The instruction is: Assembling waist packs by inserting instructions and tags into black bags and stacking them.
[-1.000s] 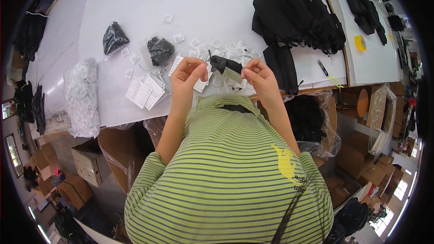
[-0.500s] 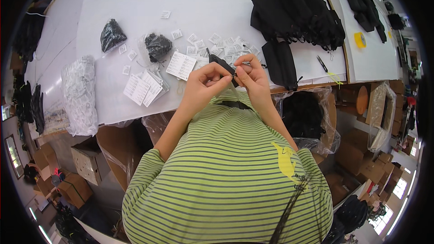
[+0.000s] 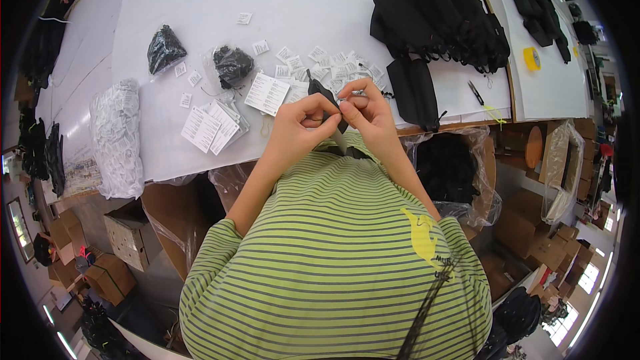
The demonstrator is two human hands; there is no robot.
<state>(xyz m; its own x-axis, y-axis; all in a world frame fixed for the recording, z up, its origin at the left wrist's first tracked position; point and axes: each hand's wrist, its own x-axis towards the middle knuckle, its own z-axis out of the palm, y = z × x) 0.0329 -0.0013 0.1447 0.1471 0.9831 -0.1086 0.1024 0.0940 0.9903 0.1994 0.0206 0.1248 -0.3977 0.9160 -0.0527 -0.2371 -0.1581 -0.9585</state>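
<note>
A narrow black fabric pouch (image 3: 317, 87) is between my two hands at the table's near edge, largely covered by the fingers. My left hand (image 3: 303, 122) is closed in a pinch on the pouch's side, thumb against the curled forefinger. Close by, my right hand (image 3: 371, 119) has its thumb and bent forefinger drawn together over the pouch; whatever small piece they grip is too hidden to name. Small white tags (image 3: 341, 67) lie scattered just beyond the hands. Larger printed white cards (image 3: 268, 93) rest to their left.
Two clear bags of black pieces, one a bag (image 3: 165, 51) farther left, lie on the white table (image 3: 300, 0). A long bag of white tags (image 3: 118, 140) sits at left. Black pouches (image 3: 440, 20) are heaped at right, near snips (image 3: 475, 93) and yellow tape (image 3: 531, 59).
My right hand's fingertips have shifted slightly left and up along the pouch, and the wrist has turned a little. The left hand keeps its pinch nearly in place.
</note>
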